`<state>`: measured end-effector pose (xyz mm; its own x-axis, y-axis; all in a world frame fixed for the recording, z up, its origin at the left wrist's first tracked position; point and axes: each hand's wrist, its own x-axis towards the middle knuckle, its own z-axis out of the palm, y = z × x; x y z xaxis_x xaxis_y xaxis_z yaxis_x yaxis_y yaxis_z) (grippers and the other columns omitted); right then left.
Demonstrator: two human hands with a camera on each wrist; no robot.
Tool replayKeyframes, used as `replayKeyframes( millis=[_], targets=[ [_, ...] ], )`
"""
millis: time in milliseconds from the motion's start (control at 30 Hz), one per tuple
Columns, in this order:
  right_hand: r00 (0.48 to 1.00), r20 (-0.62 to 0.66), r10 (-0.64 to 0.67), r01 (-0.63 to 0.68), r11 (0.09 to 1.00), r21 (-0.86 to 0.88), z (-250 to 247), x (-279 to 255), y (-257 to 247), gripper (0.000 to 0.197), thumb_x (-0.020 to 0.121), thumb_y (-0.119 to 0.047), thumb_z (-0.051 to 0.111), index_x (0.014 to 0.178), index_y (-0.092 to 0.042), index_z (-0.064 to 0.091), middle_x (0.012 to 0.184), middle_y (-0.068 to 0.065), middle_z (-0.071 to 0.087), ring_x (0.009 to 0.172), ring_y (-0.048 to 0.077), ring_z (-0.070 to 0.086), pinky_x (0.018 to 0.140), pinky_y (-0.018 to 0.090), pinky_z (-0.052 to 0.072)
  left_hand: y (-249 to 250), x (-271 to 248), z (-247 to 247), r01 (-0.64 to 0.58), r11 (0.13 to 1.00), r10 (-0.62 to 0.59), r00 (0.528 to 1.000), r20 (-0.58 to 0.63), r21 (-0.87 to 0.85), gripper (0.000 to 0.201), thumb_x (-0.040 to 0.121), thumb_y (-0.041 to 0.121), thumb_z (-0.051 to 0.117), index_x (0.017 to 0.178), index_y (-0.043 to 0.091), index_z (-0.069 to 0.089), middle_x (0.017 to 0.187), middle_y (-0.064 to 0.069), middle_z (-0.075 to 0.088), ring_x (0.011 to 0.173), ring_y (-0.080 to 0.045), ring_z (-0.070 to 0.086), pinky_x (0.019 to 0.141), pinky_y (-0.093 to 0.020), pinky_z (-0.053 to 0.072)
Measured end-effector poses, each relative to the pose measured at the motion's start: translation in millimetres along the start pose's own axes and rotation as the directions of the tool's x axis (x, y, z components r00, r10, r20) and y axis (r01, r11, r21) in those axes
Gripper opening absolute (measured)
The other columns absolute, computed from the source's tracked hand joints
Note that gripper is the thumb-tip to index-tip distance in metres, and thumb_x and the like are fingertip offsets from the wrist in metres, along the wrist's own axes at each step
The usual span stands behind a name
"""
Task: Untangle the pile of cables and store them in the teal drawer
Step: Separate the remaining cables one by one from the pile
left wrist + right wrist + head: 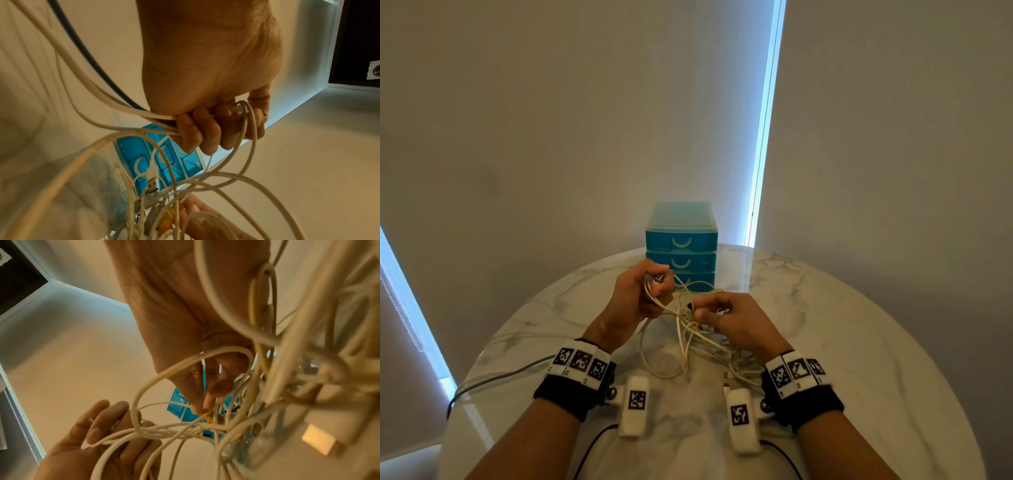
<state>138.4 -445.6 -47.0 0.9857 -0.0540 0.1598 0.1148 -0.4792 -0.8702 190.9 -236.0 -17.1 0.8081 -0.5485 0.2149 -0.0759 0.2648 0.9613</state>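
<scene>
The step in hand is untangling; no cable is yet separated from the pile, and storage has not begun.

At the left, the left hand (637, 292) is raised above the surface (859, 325). Its fingers (197, 129) are curled tight round a bundle of several white strands, with a dark cord among them in the left wrist view, and a connector end protrudes at the top of the fist. From this grip the strands run down and to the right into the pile of cables (688, 339), which lies on the surface between the two wrists, partly lifted.

At the centre rear stands the teal drawer unit (681, 240), just behind the hands. Three drawer fronts show; the upper two are closed, the lowest is partly hidden by cable and hand, and no cable is seen in any of them.

At the right, the right hand (736, 317) works at the knot. Its fingers (207, 399) are narrowed to a pinch on a small yellow piece (206, 416) where many strands cross; what that piece is cannot be told.

The next move appears to call for these conditions:

1. The left hand holds its bundle steady as an anchor.
2. The right hand frees one strand or connector at the crossing and draws it out through the loops, not against them.
3. Pull force remains low, since tension would probably tighten the knot.
</scene>
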Motion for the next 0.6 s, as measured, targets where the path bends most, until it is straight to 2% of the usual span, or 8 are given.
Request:
replayKeyframes(
  millis=[67,167,233,300,333,400,467,600],
  targets=[
    [1.000,0.017,0.004,-0.004,1.000,-0.018,1.0,-1.4,-2.2,0.021,0.094,-0.033,0.080,0.115,-0.027,0.082,0.104,-0.012,0.078,0.099,0.003,0.069,0.081,0.015,0.048,0.4,-0.4,1.2,-0.011,0.999,0.010,1.000,0.008,0.045,0.039,0.091,0.037,0.049,0.059,0.016,0.040,0.056,0.000,0.029,0.052,-0.016,0.021,0.052,-0.033,0.014],
    [0.996,-0.076,-0.042,0.044,0.999,0.016,4.5,-0.9,-5.3,0.013,0.096,-0.040,0.078,0.103,-0.029,0.082,0.092,-0.009,0.080,0.092,0.008,0.074,0.085,0.028,0.057,3.3,-3.2,5.6,-0.011,0.990,0.012,1.000,-0.003,0.137,0.038,0.091,0.038,0.049,0.059,0.019,0.041,0.059,-0.001,0.029,0.054,-0.016,0.022,0.053,-0.032,0.017],
    [0.965,-0.257,-0.045,0.097,0.976,0.195,-0.5,-0.9,-10.5,0.013,0.098,-0.041,0.075,0.103,-0.030,0.079,0.088,-0.003,0.081,0.083,0.018,0.077,0.075,0.035,0.062,5.4,-4.6,7.2,0.002,0.970,0.010,0.999,-0.045,0.242,0.043,0.096,0.044,0.053,0.064,0.020,0.042,0.062,-0.002,0.031,0.057,-0.016,0.022,0.053,-0.030,0.020],
    [0.926,-0.376,-0.034,0.179,0.917,0.357,-12.3,-2.7,-17.4,0.011,0.101,-0.032,0.073,0.110,-0.027,0.077,0.095,0.000,0.082,0.079,0.024,0.078,0.062,0.032,0.059,6.4,-4.6,6.9,0.044,0.943,-0.009,0.994,-0.107,0.331,0.051,0.102,0.056,0.055,0.068,0.019,0.047,0.063,0.000,0.034,0.056,-0.014,0.025,0.053,-0.028,0.022],
    [0.919,-0.393,-0.032,0.212,0.881,0.424,-17.4,-4.7,-21.9,0.013,0.102,-0.025,0.071,0.113,-0.024,0.077,0.101,0.001,0.082,0.083,0.024,0.079,0.060,0.030,0.058,6.8,-4.2,5.8,0.070,0.934,-0.024,0.991,-0.135,0.350,0.055,0.102,0.064,0.053,0.071,0.018,0.050,0.064,0.000,0.034,0.056,-0.013,0.025,0.054,-0.028,0.021],
    [0.920,-0.391,-0.018,0.251,0.793,0.556,-22.2,-7.3,-28.0,0.018,0.104,-0.018,0.067,0.119,-0.019,0.077,0.113,0.002,0.081,0.096,0.024,0.079,0.064,0.028,0.058,7.6,-3.7,3.7,0.107,0.931,-0.052,0.985,-0.162,0.349,0.068,0.096,0.080,0.046,0.080,0.015,0.055,0.063,0.002,0.034,0.057,-0.013,0.023,0.054,-0.029,0.020],
    [0.918,-0.396,0.016,0.271,0.704,0.657,-22.5,-8.5,-31.2,0.021,0.105,-0.021,0.066,0.124,-0.017,0.075,0.117,0.004,0.080,0.106,0.022,0.078,0.074,0.029,0.059,7.5,-2.8,2.9,0.137,0.940,-0.082,0.980,-0.182,0.313,0.079,0.092,0.089,0.038,0.087,0.013,0.059,0.063,0.004,0.034,0.056,-0.012,0.023,0.053,-0.027,0.018],
    [0.898,-0.435,0.070,0.316,0.586,0.746,-25.9,-7.9,-33.9,0.035,0.097,-0.027,0.073,0.130,-0.017,0.070,0.124,0.004,0.078,0.115,0.019,0.076,0.088,0.032,0.058,5.4,1.0,-1.5,0.205,0.953,-0.145,0.956,-0.256,0.224,0.074,0.097,0.082,0.033,0.092,0.019,0.069,0.061,0.007,0.037,0.051,-0.008,0.025,0.047,-0.021,0.020]
  ],
)
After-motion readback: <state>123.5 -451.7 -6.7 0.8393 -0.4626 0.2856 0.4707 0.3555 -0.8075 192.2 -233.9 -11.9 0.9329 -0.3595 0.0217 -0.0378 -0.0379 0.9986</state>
